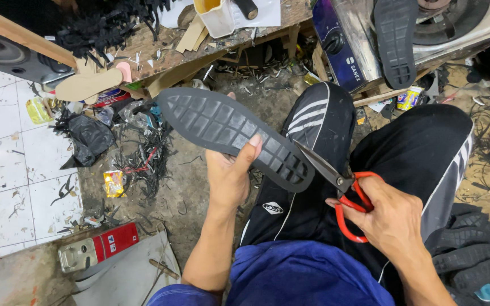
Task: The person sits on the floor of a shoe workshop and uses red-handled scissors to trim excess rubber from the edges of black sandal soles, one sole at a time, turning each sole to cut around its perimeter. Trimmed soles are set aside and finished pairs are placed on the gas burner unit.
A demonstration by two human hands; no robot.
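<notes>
From the head camera we are looking down at our own lap as we are sitting low over a dirt floor (199,192). Our left hand (231,175) is holding up a black rubber shoe sole (231,133), tread side toward us, its pointed toe aiming up and left and its heel end down and right. The left grip is pinching the sole near its lower edge, thumb lying across the tread and the other fingers hidden behind it. Our right hand (392,218) is working a pair of scissors (341,187) with red handles; its grip is wrapping through the loops, and the dark blades are meeting the heel end of the sole, standing slightly parted as far as we can tell.

To do this cut well, we judge that we should be keeping the sole taut and steady, feeding the rim deep between the blades rather than nibbling with the tips, and turning the sole instead of the scissors around the curve.

The sole is looking dense, matte and flexible, with a raised block tread in rows. A second black sole (395,39) is lying on a metal stove (370,34) at the upper right. More dark soles (472,249) are lying stacked by our right knee. On the wooden counter (160,48) above, black rubber trimmings (109,25) are heaped beside tan cardboard insoles (86,85). Thin black offcuts (143,156) are littering the floor, next to white tiles (12,170).
</notes>
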